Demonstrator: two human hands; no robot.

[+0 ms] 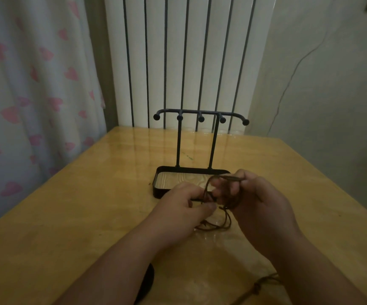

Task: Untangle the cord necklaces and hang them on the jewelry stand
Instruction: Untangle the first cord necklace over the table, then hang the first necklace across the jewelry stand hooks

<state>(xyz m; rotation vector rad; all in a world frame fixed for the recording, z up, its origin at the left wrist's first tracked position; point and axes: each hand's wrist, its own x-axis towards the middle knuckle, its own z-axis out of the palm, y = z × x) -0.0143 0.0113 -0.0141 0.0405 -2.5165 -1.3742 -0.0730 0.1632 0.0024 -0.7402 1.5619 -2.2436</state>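
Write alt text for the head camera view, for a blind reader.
A left hand and a right hand pinch a tangle of brown cords over a wooden table. Behind them stands a black jewelry stand with five pegs, nothing hanging on it.

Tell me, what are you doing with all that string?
A person is untangling brown cords with both hands over the table, just in front of the black stand. The left hand pinches the tangle, and the right hand holds some strands up. Nothing hangs on the stand's hooks yet. A loose cord lies near the table's front edge.
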